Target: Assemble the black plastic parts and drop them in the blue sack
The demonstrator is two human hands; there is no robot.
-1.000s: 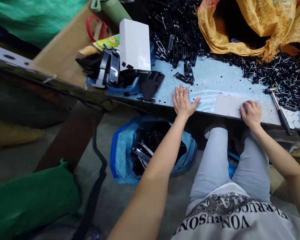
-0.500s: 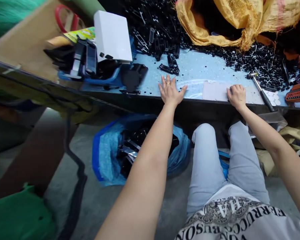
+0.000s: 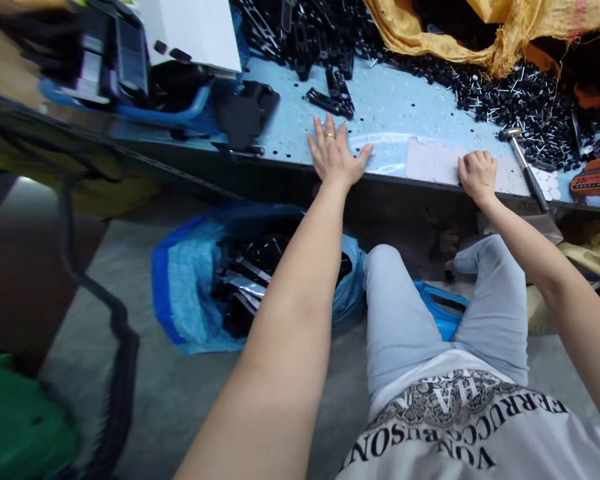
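Observation:
My left hand (image 3: 336, 155) lies flat on the front edge of the light blue table (image 3: 400, 117), fingers spread, a ring on one finger, holding nothing. My right hand (image 3: 477, 175) rests curled on a grey cardboard sheet (image 3: 433, 161) at the table's edge; its fingers are bent under and I cannot see anything in them. A hammer (image 3: 525, 168) lies just right of that hand. A few black plastic clips (image 3: 333, 99) lie beyond my left hand.
Heaps of black parts and small pins (image 3: 520, 100) cover the back of the table by a yellow sack (image 3: 455, 33). An orange drill (image 3: 597, 180) is at the right. A white box (image 3: 190, 30) and black pieces sit at left. A blue bag (image 3: 190, 280) of black parts lies on the floor.
The view has shifted so the table sits higher and further left in frame. Both hands stay planted on the table's edge in the same poses.

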